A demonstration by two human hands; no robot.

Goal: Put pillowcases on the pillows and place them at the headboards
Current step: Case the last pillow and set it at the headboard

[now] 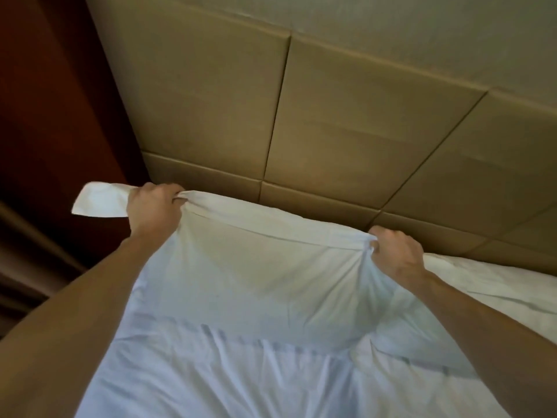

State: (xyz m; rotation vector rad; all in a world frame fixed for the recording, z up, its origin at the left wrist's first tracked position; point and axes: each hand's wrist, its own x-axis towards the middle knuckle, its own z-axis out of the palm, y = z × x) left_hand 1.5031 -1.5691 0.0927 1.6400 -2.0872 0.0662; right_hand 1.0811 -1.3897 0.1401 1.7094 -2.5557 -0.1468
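Your left hand (150, 206) is fisted tight on one top corner of the white pillowcase (256, 267), a loose flap poking out past it. Your right hand (394, 251) is clenched on the other corner, cloth stretched between them just below the padded headboard (346, 116).

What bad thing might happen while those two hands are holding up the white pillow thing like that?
Each hand, the left hand and the right hand, only pinches a bunched corner of the pillowcase, so a corner might slip free and that side would sag. A loose flap sticks out past the left hand and could end up untucked. The pillowcase is also close to the padded headboard, so it might land crooked against it.
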